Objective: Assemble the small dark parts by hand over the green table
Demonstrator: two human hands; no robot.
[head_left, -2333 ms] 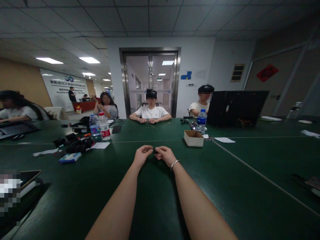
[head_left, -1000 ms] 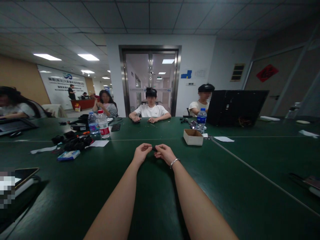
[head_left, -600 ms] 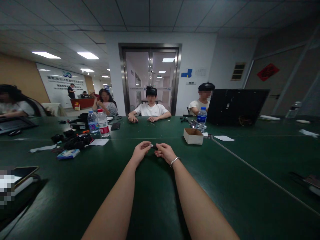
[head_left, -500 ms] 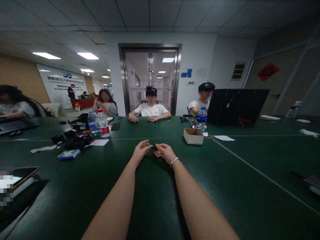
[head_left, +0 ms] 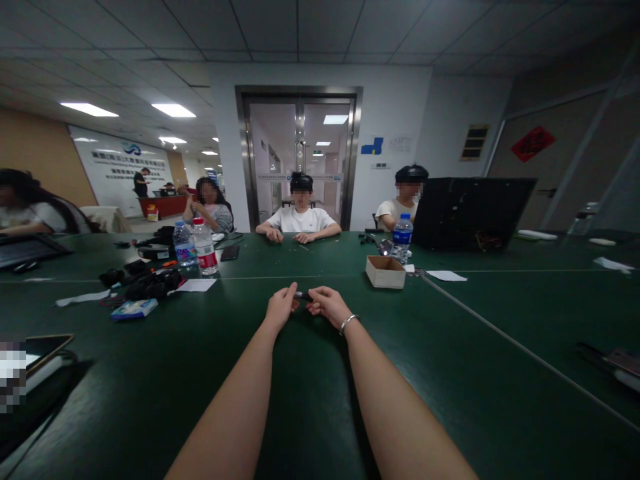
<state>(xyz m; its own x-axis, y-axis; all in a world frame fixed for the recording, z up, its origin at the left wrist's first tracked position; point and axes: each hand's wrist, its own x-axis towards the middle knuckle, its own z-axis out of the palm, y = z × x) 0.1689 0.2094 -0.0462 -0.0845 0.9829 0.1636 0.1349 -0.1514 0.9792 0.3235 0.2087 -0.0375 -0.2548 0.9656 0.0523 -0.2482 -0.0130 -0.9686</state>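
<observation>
A small dark stick-like object (head_left: 303, 295) with a silvery part spans the gap between my two hands, over the green table (head_left: 310, 387). Its exact kind is too small to make out. My left hand (head_left: 282, 305) closes on its left end, thumb and fingers together. The fingertips of my right hand (head_left: 327, 304), which has a silver bracelet (head_left: 349, 323) at the wrist, pinch the right end. Fingers hide both ends of the object.
An open cardboard box (head_left: 385, 273) stands right of my hands, before a blue-labelled bottle (head_left: 401, 239). Two more bottles, dark gear (head_left: 153, 283) and a tissue pack (head_left: 134, 309) lie left. A large black case (head_left: 473, 213) stands far right. Several people sit around.
The fingers of my left hand, more spread before, have closed onto the left end of the dark object. My right hand keeps its pinch, nearly unmoved.
</observation>
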